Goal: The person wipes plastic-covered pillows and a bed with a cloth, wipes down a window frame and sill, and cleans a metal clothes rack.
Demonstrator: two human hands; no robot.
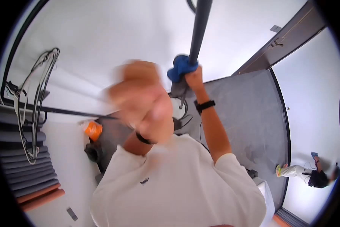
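Note:
My right hand (194,78) is closed around a blue cloth (181,69), which is bunched against a dark upright pole (201,32). The pole runs up past the top of the view. Below the cloth, a round white base (178,106) shows partly on the floor. Close to the camera, my left hand (141,100) is raised in front of my chest and smeared by motion. Its fingers cannot be made out, nor whether it holds anything. Dark bands circle both wrists.
Black and white looped hangers or cords (37,102) hang at the left, above stacked grey slats (26,159). An orange bag (93,129) lies near the wall. A dark door (279,41) stands right. Another person (308,174), holding a blue cloth, is at far right.

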